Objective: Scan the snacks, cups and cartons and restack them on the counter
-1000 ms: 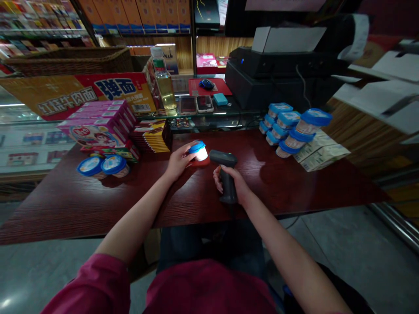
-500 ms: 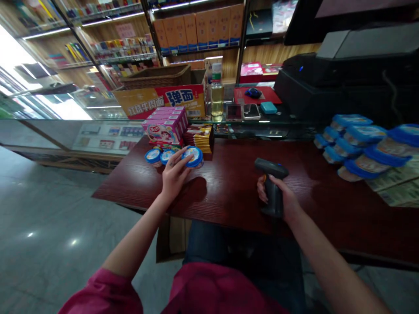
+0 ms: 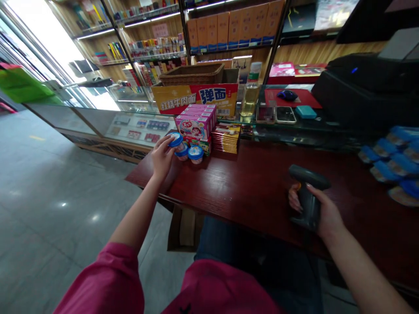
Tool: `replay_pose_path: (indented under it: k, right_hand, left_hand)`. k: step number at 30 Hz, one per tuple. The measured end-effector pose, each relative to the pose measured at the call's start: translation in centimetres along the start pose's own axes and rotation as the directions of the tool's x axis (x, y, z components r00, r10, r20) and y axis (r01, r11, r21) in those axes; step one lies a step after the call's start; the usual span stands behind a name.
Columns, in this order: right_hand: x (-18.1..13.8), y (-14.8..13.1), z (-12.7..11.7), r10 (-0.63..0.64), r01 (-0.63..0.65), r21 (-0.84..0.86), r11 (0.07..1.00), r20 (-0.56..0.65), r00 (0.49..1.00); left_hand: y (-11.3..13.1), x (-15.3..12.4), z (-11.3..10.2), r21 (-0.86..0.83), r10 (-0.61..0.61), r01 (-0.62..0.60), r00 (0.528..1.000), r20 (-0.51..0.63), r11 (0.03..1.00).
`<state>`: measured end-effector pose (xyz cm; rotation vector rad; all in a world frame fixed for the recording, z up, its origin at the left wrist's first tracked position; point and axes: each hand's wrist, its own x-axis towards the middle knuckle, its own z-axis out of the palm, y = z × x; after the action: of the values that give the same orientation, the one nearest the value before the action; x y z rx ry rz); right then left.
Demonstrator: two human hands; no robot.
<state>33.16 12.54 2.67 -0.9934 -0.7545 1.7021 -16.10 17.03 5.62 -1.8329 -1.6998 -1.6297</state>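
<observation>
My left hand (image 3: 163, 156) grips a small blue-lidded cup (image 3: 176, 140) at the far left of the dark red wooden counter (image 3: 248, 192). It holds the cup tilted, just above and left of two more blue-lidded cups (image 3: 191, 152) standing there. My right hand (image 3: 322, 211) is wrapped round the handle of a dark grey barcode scanner (image 3: 307, 196), resting near the counter's front edge on the right.
Pink boxes (image 3: 196, 122) and a stack of yellow packets (image 3: 225, 137) sit behind the cups. Several blue-lidded cups (image 3: 389, 159) are piled at the right. A black register (image 3: 366, 89), phones, an oil bottle (image 3: 249, 98) and a noodle carton (image 3: 196, 97) stand behind, on glass.
My left hand carried the cup from beside the scanner leftward to the two cups at the counter's left end. The view swung left; the scanner hand stayed low on the counter.
</observation>
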Motion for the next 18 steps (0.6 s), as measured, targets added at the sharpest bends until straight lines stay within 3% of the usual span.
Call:
replay_pose_path:
  k: [9,18]
  right_hand:
    - [0.08,-0.17,0.13,-0.010,0.010,0.013,1.000,-0.005,1.000]
    - [0.25,0.04,0.08,-0.052,0.051,0.038,0.998,0.017,0.999]
  left_hand:
    - [-0.21,0.48,0.47,0.000,0.038,-0.038,0.994,0.103,0.999]
    - [-0.08,0.35,1.13,-0.076,0.001,0.004,0.998,0.057,0.997]
